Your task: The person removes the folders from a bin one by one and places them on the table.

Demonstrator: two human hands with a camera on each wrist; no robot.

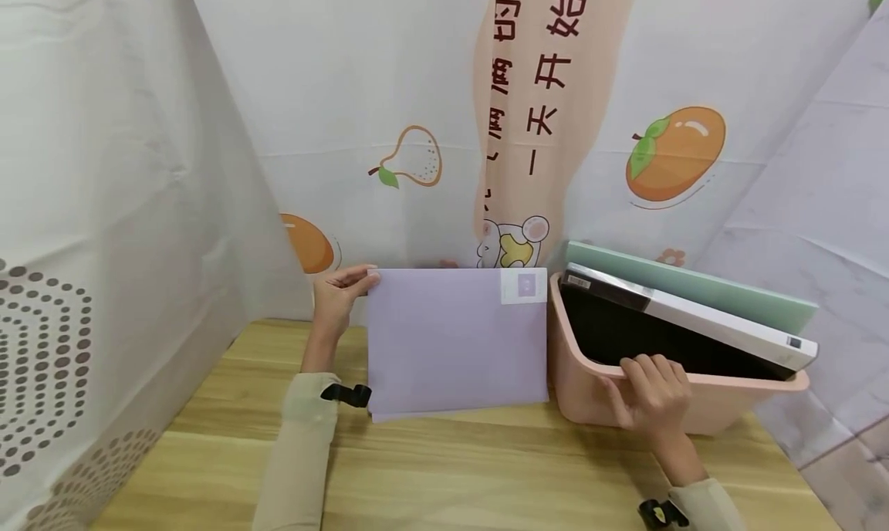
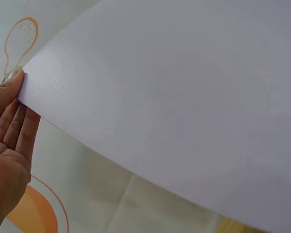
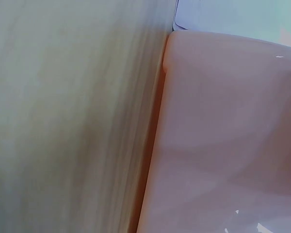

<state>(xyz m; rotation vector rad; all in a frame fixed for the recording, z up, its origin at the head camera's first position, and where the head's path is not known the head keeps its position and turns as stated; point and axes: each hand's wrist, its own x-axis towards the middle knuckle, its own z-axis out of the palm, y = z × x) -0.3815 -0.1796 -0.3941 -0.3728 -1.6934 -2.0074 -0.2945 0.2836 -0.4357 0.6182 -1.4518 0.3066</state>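
Observation:
A pale purple folder [image 1: 454,346] with a white label at its upper right corner stands on its long side over the table. My left hand [image 1: 340,295] pinches its upper left corner, thumb in front and fingers behind; in the left wrist view the thumb lies on the corner of the folder [image 2: 160,107]. My right hand [image 1: 653,396] grips the front rim of a pink bin [image 1: 583,392], fingers over the edge and thumb outside. The right wrist view shows the side of the bin [image 3: 223,121], with no hand visible there.
Inside the bin lean a white binder [image 1: 722,326] with a black spine part and a mint green folder [image 1: 694,284]. The wooden table [image 1: 486,469] lies beneath. A printed curtain [image 1: 389,68] hangs right behind, and a white curtain [image 1: 139,168] closes the left side.

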